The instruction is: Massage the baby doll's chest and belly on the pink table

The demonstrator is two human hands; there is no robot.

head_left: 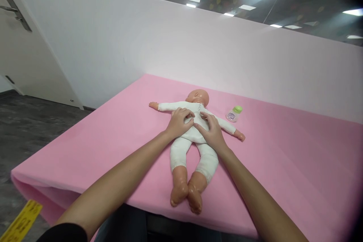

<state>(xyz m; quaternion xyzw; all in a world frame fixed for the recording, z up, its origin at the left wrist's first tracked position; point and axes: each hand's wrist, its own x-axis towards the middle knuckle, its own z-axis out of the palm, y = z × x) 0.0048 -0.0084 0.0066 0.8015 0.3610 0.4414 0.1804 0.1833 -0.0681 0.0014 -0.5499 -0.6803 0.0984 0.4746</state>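
Observation:
A baby doll [195,136] with a white cloth body lies stretched out on the pink-covered table, its arms spread and its feet towards me. Its head [200,96] is turned so that an ear shows. On the left side of the doll's torso rests my left hand [179,123], fingers curved and thumb apart from them. My right hand [211,130] lies on the torso's other side, with its fingers spread and slightly bent. The two thumbs almost meet at the middle of the torso. Neither hand grasps anything, and the fingertips press lightly against the cloth.
A small clear bottle [232,115] with a green cap is to the right of the doll's arm. Pink cloth [113,136] covers the table, which stands against a white partition [113,38] with glass above. At left is a door [28,45]; a yellow strip [22,221] shows lower left.

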